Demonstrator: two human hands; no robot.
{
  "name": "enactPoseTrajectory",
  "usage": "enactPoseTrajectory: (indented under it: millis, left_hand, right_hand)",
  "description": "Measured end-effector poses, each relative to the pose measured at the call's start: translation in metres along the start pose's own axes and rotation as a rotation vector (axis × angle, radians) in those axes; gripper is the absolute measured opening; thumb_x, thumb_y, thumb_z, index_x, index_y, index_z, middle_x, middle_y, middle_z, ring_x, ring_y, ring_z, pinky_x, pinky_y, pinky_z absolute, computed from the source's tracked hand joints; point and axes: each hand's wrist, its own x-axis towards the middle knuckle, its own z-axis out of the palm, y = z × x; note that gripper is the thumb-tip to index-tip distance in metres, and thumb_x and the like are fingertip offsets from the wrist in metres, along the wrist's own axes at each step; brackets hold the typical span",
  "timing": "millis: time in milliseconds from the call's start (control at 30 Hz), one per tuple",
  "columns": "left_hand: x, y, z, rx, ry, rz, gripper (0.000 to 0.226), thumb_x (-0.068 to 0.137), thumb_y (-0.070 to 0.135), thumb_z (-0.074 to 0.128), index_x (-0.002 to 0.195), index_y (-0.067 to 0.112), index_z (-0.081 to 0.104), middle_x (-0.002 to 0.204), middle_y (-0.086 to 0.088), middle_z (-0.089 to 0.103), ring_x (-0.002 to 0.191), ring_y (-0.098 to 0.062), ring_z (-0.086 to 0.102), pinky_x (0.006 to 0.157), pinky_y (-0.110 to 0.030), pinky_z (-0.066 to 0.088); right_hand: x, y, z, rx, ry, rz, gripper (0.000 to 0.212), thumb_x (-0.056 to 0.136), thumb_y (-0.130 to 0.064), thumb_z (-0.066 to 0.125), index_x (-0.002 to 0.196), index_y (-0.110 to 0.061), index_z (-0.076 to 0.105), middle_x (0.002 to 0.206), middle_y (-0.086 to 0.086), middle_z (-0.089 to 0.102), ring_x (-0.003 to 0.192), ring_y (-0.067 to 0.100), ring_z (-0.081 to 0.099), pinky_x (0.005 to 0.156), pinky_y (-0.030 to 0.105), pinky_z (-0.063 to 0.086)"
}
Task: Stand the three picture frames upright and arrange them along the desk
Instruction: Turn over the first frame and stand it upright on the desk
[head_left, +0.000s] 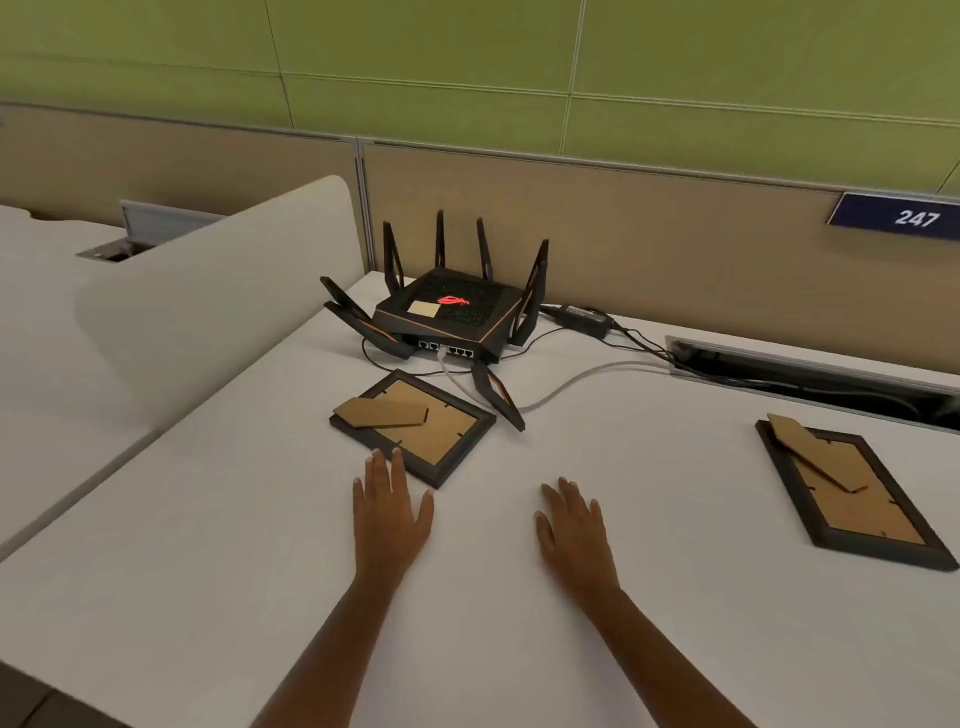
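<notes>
Two black picture frames lie face down on the white desk (649, 597), brown backing boards and fold-out stands upward. One frame (441, 431) lies centre-left, just in front of the router. The other frame (857, 504) lies at the right. A third frame is not in view. My left hand (389, 512) rests flat on the desk, fingers apart, fingertips touching or nearly touching the near edge of the centre-left frame. My right hand (574, 530) lies flat and holds nothing, well apart from both frames.
A black router (447, 312) with several antennas stands behind the left frame; one antenna (496, 395) juts beside it. A power brick (584, 316) and cables (587, 379) run to a cable slot (810, 371) at the back. A white divider (218, 301) rises at left, a beige partition behind.
</notes>
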Motion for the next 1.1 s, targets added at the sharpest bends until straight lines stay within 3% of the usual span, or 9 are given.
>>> enactPoseTrajectory:
  millis: [100, 267, 367, 467, 533, 1100]
  left_hand:
    - [0.009, -0.01, -0.001, -0.004, -0.016, -0.055, 0.073, 0.091, 0.044, 0.041, 0.145, 0.006, 0.01, 0.155, -0.015, 0.017, 0.144, -0.028, 0.015, 0.118, -0.042, 0.012]
    - [0.023, -0.02, 0.001, -0.028, -0.061, -0.024, 0.082, 0.088, 0.054, 0.04, 0.145, 0.006, 0.006, 0.156, -0.015, 0.014, 0.145, -0.027, 0.011, 0.119, -0.041, 0.008]
    - [0.028, -0.024, 0.0, -0.036, -0.067, -0.022, 0.089, 0.084, 0.063, 0.039, 0.146, 0.008, 0.006, 0.155, -0.017, 0.015, 0.145, -0.028, 0.011, 0.119, -0.041, 0.008]
    - [0.03, -0.024, -0.004, -0.025, -0.104, -0.034, 0.122, 0.055, 0.091, -0.002, 0.146, 0.009, 0.004, 0.155, -0.018, 0.012, 0.145, -0.028, 0.008, 0.119, -0.04, 0.007]
    - [0.031, -0.024, -0.004, -0.019, -0.122, -0.041, 0.139, 0.036, 0.093, -0.018, 0.146, 0.011, 0.001, 0.156, -0.019, 0.008, 0.145, -0.029, 0.005, 0.119, -0.04, 0.004]
    - [0.038, -0.023, -0.003, 0.037, -0.191, -0.065, 0.139, 0.034, 0.092, -0.019, 0.146, 0.011, -0.006, 0.156, -0.02, 0.001, 0.145, -0.031, -0.002, 0.119, -0.04, 0.0]
  right_hand:
    - [0.009, -0.01, -0.001, 0.075, -0.02, -0.027, 0.048, 0.098, -0.027, 0.029, 0.144, -0.015, 0.021, 0.156, 0.005, 0.016, 0.145, 0.017, 0.011, 0.119, 0.034, 0.004]
    - [0.032, -0.034, -0.009, 0.188, -0.044, -0.081, 0.049, 0.097, -0.026, 0.034, 0.143, -0.013, 0.023, 0.154, 0.006, 0.024, 0.142, 0.019, 0.022, 0.117, 0.032, 0.022]
    - [0.052, -0.048, -0.015, 0.2, -0.066, -0.101, 0.049, 0.097, -0.025, 0.036, 0.143, -0.011, 0.024, 0.154, 0.007, 0.025, 0.141, 0.021, 0.025, 0.115, 0.032, 0.024]
    - [0.073, -0.06, -0.02, 0.216, -0.106, -0.084, 0.051, 0.096, -0.025, 0.038, 0.143, -0.009, 0.024, 0.153, 0.009, 0.026, 0.141, 0.024, 0.026, 0.113, 0.034, 0.026]
    - [0.085, -0.065, -0.022, 0.227, -0.13, -0.056, 0.052, 0.096, -0.025, 0.039, 0.143, -0.008, 0.023, 0.153, 0.011, 0.026, 0.14, 0.026, 0.027, 0.113, 0.035, 0.027]
    - [0.136, -0.08, -0.022, 0.183, -0.074, 0.043, 0.045, 0.093, -0.026, 0.045, 0.13, 0.0, 0.04, 0.134, 0.019, 0.042, 0.123, 0.032, 0.045, 0.102, 0.039, 0.041]
